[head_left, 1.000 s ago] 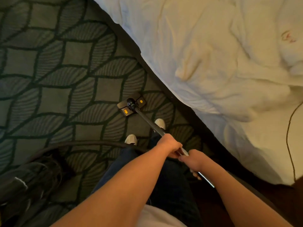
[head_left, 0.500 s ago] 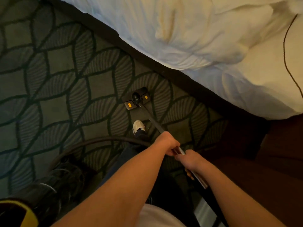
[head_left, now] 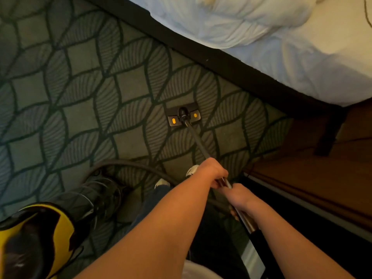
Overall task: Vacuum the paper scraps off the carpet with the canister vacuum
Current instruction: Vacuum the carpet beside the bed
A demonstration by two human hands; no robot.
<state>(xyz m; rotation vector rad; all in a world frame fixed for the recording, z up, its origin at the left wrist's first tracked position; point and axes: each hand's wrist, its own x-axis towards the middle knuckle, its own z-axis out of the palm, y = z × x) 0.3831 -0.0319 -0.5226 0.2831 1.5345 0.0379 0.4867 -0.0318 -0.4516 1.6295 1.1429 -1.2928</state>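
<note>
Carpet (head_left: 80, 97) by the bed (head_left: 281, 47) looks clean, likely nearly done; your left hand (head_left: 211, 172) and right hand (head_left: 237, 196) grip the wand (head_left: 198, 141).

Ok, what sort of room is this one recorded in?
Most likely a bedroom, possibly a hotel room: a bed with rumpled white bedding along the upper right, leaf-patterned carpet across the floor, and a brown wooden surface at the right edge beside the bed.

White rumpled bedding (head_left: 261, 27) top rt, dark bed base (head_left: 201, 55) w/ leg, wood floor (head_left: 322, 168) rt
</note>
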